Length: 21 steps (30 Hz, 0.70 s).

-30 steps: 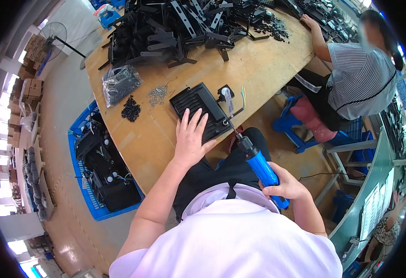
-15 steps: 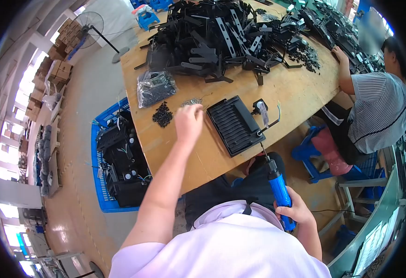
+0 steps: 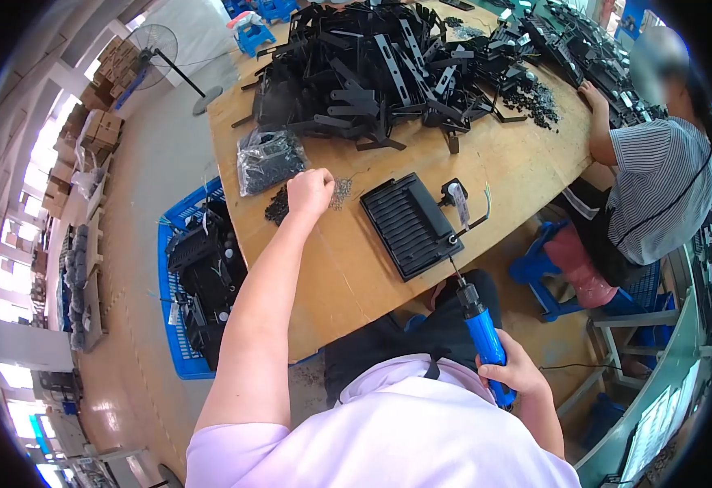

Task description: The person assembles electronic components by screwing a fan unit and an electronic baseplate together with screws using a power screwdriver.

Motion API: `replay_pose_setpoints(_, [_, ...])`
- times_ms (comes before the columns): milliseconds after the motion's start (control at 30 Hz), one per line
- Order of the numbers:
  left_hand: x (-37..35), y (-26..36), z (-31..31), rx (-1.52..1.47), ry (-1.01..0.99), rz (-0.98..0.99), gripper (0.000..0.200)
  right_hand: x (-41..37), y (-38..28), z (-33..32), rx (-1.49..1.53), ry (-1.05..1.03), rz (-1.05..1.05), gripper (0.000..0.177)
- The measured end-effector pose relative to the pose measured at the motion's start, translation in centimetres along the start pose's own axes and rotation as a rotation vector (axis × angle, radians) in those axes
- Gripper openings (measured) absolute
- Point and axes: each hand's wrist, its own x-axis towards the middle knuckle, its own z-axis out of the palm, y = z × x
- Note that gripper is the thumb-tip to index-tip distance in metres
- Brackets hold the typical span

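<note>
My right hand [image 3: 512,366] is wrapped round a blue electric screwdriver [image 3: 486,340], whose bit points up toward the table edge. Just beyond the bit lies a black ribbed floodlight housing [image 3: 411,228] on the table, with a short cable and coloured bare wires [image 3: 487,195] at its right side. My left hand [image 3: 310,193] has its fingers curled together between a heap of small black parts [image 3: 275,208] and a heap of small silver screws [image 3: 340,193]. Whatever its fingertips hold is hidden. A clear bag of dark parts [image 3: 268,161] sits just beyond this hand.
A big pile of black metal brackets [image 3: 364,81] covers the far side of the wooden table [image 3: 323,276]. A blue crate [image 3: 178,342] with black housings stands at the left. Another person [image 3: 657,179] sits at the right, beside more black parts.
My left hand has shifted left, from the silver screws toward the black parts, and now partly covers them. The screwdriver in my right hand has moved slightly left.
</note>
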Motion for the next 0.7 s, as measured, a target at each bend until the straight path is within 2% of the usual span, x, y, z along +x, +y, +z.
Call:
replay_pose_setpoints(100, [0.0,-0.3,-0.6,-0.237,-0.058,-0.185,0.010,0.1,0.2,0.1,-0.002,0.021,-0.006,0.077])
replay_pose_setpoints(233, [-0.1,-0.8,-1.2,-0.810,-0.160,-0.406,0.013,0.2,0.4,0.1,0.001,0.000,0.018,0.077])
replay_pose_setpoints(433, [-0.6,-1.0,-2.0,-0.830,-0.196,-0.490,0.017,0.3,0.5,0.0,-0.025,-0.020,0.014,0.076])
replay_pose_setpoints(533, [-0.8,-1.6,-2.0,-0.856,-0.242,-0.471,0.020,0.5,0.5,0.0,-0.029,-0.040,0.024,0.076])
replay_pose_setpoints(633, [-2.0,0.7,-3.2,-0.984,-0.243,-0.476,0.020,0.3,0.8,-0.2,-0.041,-0.030,0.015,0.077])
replay_pose_setpoints(700, [-3.4,3.3,-3.6,-1.006,-0.251,-0.396,0.017,0.6,1.4,-0.4,-0.050,0.006,0.001,0.079])
